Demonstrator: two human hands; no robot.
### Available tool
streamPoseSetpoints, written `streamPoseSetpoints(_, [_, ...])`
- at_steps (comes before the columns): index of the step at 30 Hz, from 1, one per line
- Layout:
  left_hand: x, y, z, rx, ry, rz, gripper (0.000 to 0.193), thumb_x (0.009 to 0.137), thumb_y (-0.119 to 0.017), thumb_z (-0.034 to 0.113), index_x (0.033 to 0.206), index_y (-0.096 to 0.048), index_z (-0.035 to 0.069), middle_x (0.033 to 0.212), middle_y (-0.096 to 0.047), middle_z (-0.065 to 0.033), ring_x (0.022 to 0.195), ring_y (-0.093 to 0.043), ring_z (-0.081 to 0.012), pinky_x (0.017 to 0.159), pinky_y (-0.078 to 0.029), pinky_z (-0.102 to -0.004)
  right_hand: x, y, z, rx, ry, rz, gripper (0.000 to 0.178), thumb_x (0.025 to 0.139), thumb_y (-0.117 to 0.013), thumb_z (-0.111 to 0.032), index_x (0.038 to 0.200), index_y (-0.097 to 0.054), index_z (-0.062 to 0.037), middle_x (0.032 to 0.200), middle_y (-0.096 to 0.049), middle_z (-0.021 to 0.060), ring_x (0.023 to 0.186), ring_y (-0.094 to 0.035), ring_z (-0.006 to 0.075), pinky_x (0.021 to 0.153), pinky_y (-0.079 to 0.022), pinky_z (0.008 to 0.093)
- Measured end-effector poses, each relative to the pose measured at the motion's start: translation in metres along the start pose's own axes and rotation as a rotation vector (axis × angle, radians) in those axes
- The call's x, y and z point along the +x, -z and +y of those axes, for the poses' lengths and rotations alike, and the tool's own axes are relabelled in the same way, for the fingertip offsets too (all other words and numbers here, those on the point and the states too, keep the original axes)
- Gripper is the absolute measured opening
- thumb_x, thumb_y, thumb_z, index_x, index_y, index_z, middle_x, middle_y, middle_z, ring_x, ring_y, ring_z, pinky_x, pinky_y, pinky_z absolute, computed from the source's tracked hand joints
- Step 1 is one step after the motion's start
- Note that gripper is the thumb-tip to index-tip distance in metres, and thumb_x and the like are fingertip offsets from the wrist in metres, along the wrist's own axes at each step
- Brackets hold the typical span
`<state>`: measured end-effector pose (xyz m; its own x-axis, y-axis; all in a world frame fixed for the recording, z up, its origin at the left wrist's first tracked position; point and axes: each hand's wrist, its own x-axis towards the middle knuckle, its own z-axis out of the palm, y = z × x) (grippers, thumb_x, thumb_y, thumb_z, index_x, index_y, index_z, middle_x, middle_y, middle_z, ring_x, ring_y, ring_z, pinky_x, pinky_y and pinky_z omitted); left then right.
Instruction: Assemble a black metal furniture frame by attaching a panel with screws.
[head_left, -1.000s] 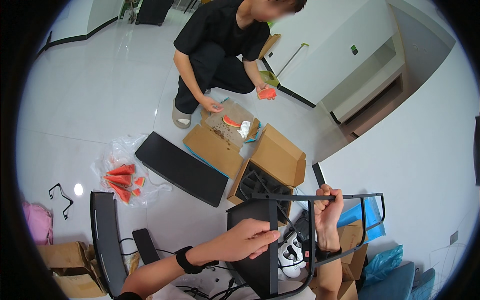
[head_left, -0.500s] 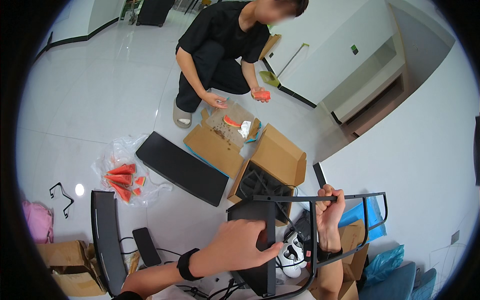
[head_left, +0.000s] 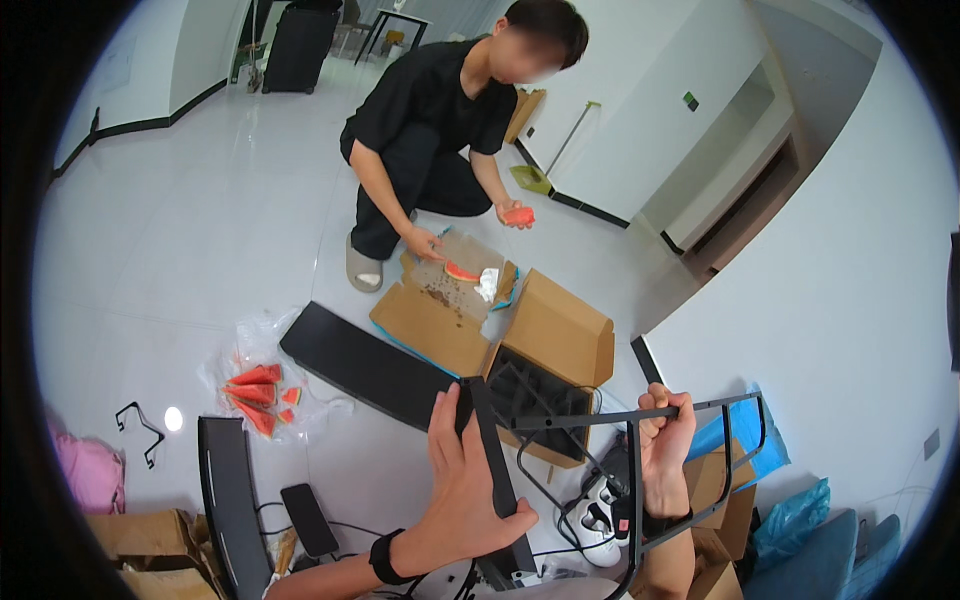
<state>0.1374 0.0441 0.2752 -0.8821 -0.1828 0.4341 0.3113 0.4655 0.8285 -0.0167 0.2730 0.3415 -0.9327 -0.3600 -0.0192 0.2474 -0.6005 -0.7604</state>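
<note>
My left hand (head_left: pixel 465 480) is wrapped over a narrow black panel (head_left: pixel 492 450), fingers along its left face and thumb at its right edge. The panel is tilted nearly edge-on to me. My right hand (head_left: pixel 664 425) is a fist around the upper bar of a black metal tube frame (head_left: pixel 636 490). The frame has several crossbars and rounded corners; it stands out to the right of the panel. Whether panel and frame are joined cannot be made out. Behind them an open cardboard box (head_left: pixel 560 325) holds dark packing.
Across from me a person (head_left: pixel 430 130) squats, holding a piece of watermelon (head_left: pixel 518 216) over flattened cardboard (head_left: pixel 430 325). Watermelon slices (head_left: pixel 254 392) lie on a plastic bag. A long black board (head_left: pixel 365 365), another dark board (head_left: pixel 228 500) and a phone (head_left: pixel 309 520) lie on the floor.
My left hand has shifted up and left, its fingers now along the panel's side. The panel has turned more edge-on. My right hand keeps its grip, and the view has tipped upward slightly.
</note>
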Motion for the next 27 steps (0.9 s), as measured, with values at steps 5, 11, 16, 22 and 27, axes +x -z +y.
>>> streamPoseSetpoints(5, [0.000, 0.000, -0.010, -0.070, -0.066, 0.043, 0.093, 0.061, -0.071, 0.017, 0.135, -0.021, -0.009, 0.151, 0.007, -0.0422, 0.142, 0.006, -0.0584, 0.114, -0.004, -0.0615, -0.001, 0.007, 0.001, 0.047, 0.006, 0.031, 0.020, 0.088, -0.046, -0.021, 0.072, -0.040, -0.0124, 0.057, -0.027, -0.0042, 0.041, -0.018, 0.0061, 0.036, -0.015, 0.0230])
streamPoseSetpoints(11, [0.003, -0.005, -0.016, -0.191, -0.256, -0.035, 0.066, 0.065, -0.070, 0.020, 0.111, -0.035, -0.012, 0.152, 0.003, -0.0430, 0.143, 0.003, -0.0585, 0.113, 0.000, -0.0655, 0.000, 0.018, 0.001, 0.052, 0.008, 0.049, 0.019, 0.089, -0.045, -0.021, 0.072, -0.040, -0.0124, 0.056, -0.027, -0.0044, 0.041, -0.018, 0.0062, 0.036, -0.014, 0.0230])
streamPoseSetpoints(16, [0.006, -0.006, -0.014, -0.221, -0.260, -0.079, 0.055, 0.066, -0.070, 0.022, 0.100, -0.035, -0.005, 0.151, -0.004, -0.0408, 0.144, 0.000, -0.0574, 0.115, -0.001, -0.0610, -0.001, 0.017, 0.000, 0.035, -0.015, 0.060, 0.018, 0.089, -0.044, -0.021, 0.073, -0.041, -0.0129, 0.057, -0.026, -0.0048, 0.042, -0.017, 0.0064, 0.037, -0.015, 0.0231])
streamPoseSetpoints(22, [0.014, -0.014, -0.021, -0.425, -0.311, -0.091, 0.054, 0.069, -0.070, 0.017, 0.107, -0.035, -0.001, 0.145, -0.021, -0.0325, 0.145, -0.011, -0.0507, 0.117, -0.009, -0.0565, -0.003, 0.015, 0.006, -0.008, 0.004, 0.092, 0.018, 0.089, -0.044, -0.022, 0.073, -0.041, -0.0140, 0.056, -0.025, -0.0056, 0.042, -0.017, 0.0063, 0.038, -0.015, 0.0232])
streamPoseSetpoints(27, [0.022, -0.039, -0.032, -0.884, -0.236, -0.028, 0.048, 0.080, -0.064, 0.006, 0.117, -0.033, 0.003, 0.139, -0.031, -0.0237, 0.138, -0.031, -0.0365, 0.113, -0.026, -0.0480, -0.005, 0.010, 0.006, -0.070, -0.017, 0.112, 0.020, 0.090, -0.044, -0.023, 0.072, -0.039, -0.0145, 0.056, -0.024, -0.0058, 0.043, -0.017, 0.0064, 0.038, -0.015, 0.0234])
